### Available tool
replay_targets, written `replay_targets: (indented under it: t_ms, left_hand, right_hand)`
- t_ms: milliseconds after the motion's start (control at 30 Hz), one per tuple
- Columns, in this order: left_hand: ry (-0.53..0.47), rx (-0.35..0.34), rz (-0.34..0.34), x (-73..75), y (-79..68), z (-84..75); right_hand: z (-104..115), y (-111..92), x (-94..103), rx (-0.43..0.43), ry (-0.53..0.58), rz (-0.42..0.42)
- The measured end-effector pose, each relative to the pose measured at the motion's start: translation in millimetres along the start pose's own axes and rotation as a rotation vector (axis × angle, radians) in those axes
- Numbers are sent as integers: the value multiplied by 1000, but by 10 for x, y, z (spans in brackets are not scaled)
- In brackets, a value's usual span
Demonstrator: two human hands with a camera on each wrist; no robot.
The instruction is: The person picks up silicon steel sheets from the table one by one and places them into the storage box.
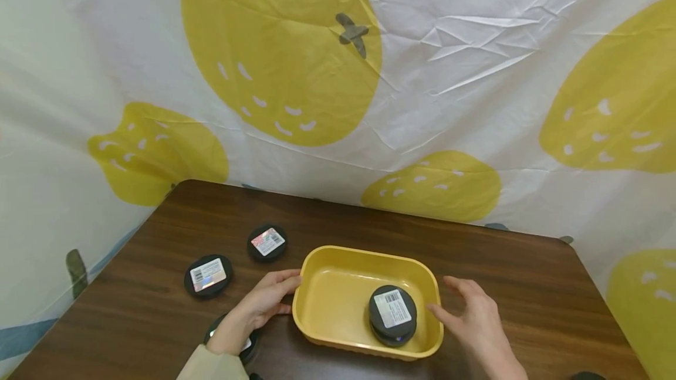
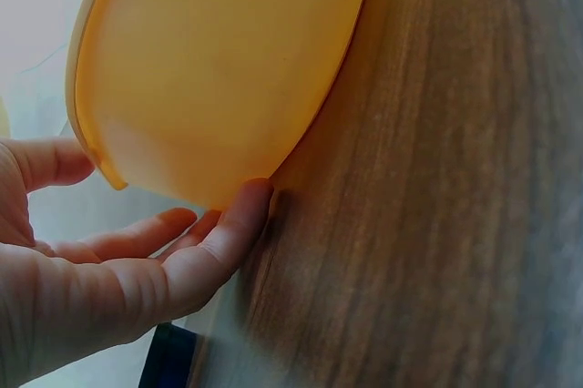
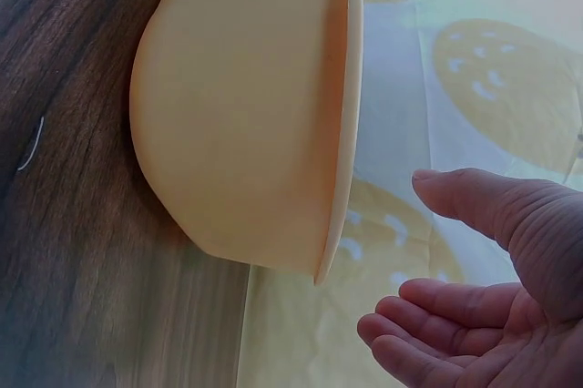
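Note:
A yellow oblong plastic bin point(image 1: 330, 312) sits on the wooden table. Inside, toward its right end, is a short stack of round black discs point(image 1: 392, 309), the top one bearing a white barcode label. My left hand point(image 1: 266, 298) is at the bin's left end. In the left wrist view its thumb lies by the rim and its fingertips point(image 2: 260, 192) are against the lower wall of the bin point(image 2: 219, 69). Beyond the right end, my right hand point(image 1: 472, 318) is spread with nothing in it. The right wrist view shows these fingers point(image 3: 455, 306) apart from the bin point(image 3: 237, 106).
Left of the bin lie two labelled black discs, a nearer one point(image 1: 208, 276) and a farther one point(image 1: 267, 243). Another disc point(image 1: 248, 352) is partly covered by my left wrist. A dark object point(image 1: 588, 376) shows at the lower right edge. A lemon-print cloth point(image 1: 412, 75) hangs behind the table.

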State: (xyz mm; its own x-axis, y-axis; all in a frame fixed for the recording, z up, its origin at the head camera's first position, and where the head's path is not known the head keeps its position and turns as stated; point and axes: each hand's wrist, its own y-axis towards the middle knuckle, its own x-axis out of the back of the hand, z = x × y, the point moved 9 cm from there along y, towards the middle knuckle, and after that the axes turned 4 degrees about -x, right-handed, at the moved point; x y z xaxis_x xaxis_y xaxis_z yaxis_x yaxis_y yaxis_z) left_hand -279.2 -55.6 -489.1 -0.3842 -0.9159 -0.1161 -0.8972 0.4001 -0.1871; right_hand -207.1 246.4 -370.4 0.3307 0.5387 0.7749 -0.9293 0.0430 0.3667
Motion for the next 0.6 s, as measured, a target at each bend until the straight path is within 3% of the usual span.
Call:
replay_targets:
  t_ms: [300, 600]
  left_hand:
    - [0, -16, 12, 11, 1, 4]
    - [-2, -20, 29, -5, 16, 1]
  right_hand:
    - [-37, -57, 86, 14, -14, -63]
    - [-211, -130, 151, -86, -23, -11]
